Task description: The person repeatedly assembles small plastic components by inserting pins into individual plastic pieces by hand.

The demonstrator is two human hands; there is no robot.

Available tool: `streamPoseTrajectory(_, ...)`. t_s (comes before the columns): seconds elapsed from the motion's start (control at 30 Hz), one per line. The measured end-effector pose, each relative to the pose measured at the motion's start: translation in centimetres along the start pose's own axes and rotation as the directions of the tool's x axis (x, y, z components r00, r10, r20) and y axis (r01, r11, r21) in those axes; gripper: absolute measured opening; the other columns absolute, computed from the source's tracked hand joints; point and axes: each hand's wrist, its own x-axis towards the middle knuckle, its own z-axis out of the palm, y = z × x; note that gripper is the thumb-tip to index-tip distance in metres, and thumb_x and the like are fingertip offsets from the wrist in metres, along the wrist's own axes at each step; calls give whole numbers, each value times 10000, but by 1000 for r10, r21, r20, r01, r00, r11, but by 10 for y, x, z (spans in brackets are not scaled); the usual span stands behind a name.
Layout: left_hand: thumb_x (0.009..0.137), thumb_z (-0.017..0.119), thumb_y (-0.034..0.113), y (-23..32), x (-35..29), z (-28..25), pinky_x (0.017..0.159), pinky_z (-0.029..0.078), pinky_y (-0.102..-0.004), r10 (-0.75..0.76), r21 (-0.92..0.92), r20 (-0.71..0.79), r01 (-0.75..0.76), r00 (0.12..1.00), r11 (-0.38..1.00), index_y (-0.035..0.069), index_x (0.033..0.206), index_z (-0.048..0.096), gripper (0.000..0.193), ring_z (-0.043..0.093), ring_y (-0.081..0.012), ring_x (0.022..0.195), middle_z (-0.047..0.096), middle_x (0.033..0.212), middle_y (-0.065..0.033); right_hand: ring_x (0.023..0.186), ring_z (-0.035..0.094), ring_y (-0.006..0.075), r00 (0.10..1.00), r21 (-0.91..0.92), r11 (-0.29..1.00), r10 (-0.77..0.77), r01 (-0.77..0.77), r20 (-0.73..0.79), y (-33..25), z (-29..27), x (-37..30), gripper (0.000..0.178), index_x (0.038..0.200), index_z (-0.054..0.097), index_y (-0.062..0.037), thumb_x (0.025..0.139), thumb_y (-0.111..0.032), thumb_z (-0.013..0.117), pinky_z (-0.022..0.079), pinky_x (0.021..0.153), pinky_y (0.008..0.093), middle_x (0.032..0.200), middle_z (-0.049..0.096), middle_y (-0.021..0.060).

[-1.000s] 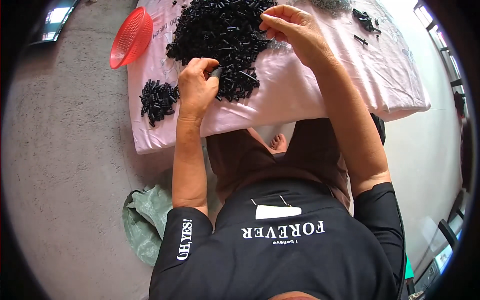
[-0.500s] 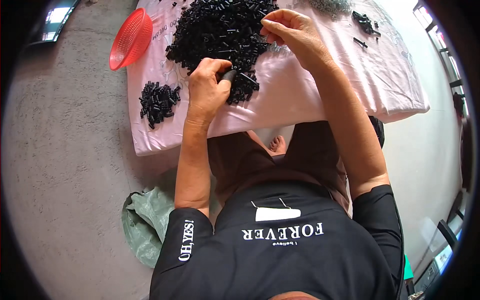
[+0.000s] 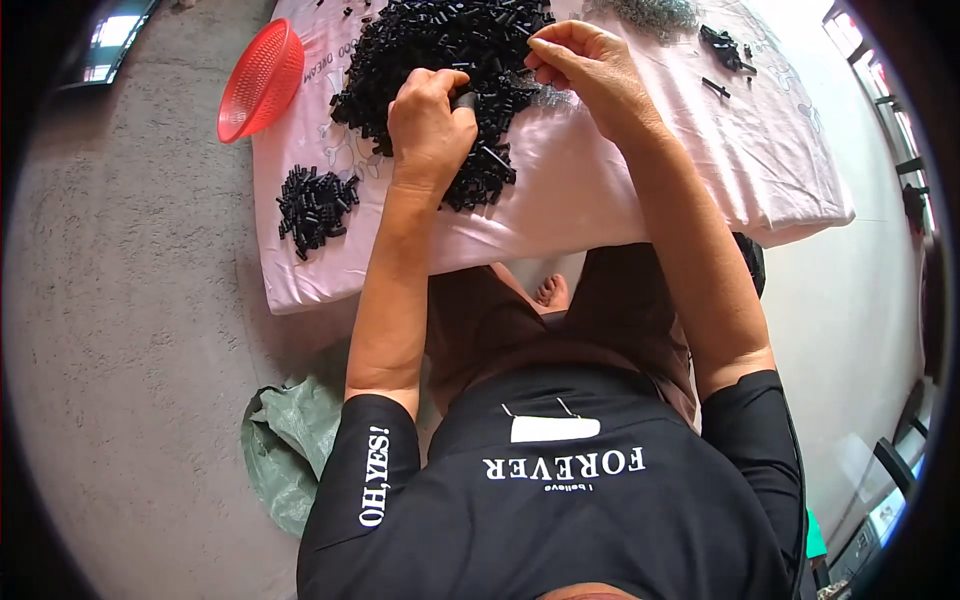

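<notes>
A large heap of short black tube-like plastic pieces covers the far middle of the cloth-covered table. My left hand is at its near part, thumb and fingers curled together; a black cover sits on the thumb. Whatever lies between those fingers is too small to make out. At the heap's right edge, my right hand is raised with thumb and forefinger pinched, and what it holds cannot be made out. Small clear or silvery pieces lie below that hand. A smaller group of black tubes rests at the table's left.
A red perforated basket leans at the table's left edge. More small clear or silvery pieces lie at the far right, with several black parts beside them. The pink cloth has wrinkles. A green sack lies on the floor.
My left hand has moved up and slightly right, farther over the black heap. My right hand stays almost in place, still pinched.
</notes>
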Motion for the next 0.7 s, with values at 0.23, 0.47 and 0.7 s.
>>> streamPoseTrajectory(0.23, 702, 635, 65, -6, 7, 12, 779, 518, -403, -28, 135, 40, 22, 999, 991, 74, 876, 727, 197, 651, -291, 846, 655, 865, -104, 759, 619, 62, 1000, 7, 1000, 3, -3, -4, -1, 1, -1, 175, 1023, 673, -76, 932, -225, 660, 488, 694, 207, 881, 694, 13)
streamPoseTrajectory(0.47, 698, 641, 71, -4, 7, 0, 775, 522, -392, -56, 86, 132, 45, 990, 995, 77, 862, 715, 180, 657, -280, 791, 654, 848, -96, 755, 617, 56, 1000, -12, 1000, -5, 5, 13, -2, 1, -2, 176, 1030, 671, -78, 937, -226, 652, 480, 686, 201, 883, 694, 12)
streamPoseTrajectory(0.7, 744, 643, 25, -13, 8, -3, 841, 511, -388, -144, 75, -41, 147, 989, 986, 96, 950, 713, 230, 627, -304, 898, 643, 964, -118, 744, 609, 50, 1000, -7, 1000, -6, 6, 24, -4, 3, -3, 164, 1020, 670, -81, 944, -225, 642, 471, 679, 196, 873, 687, 3)
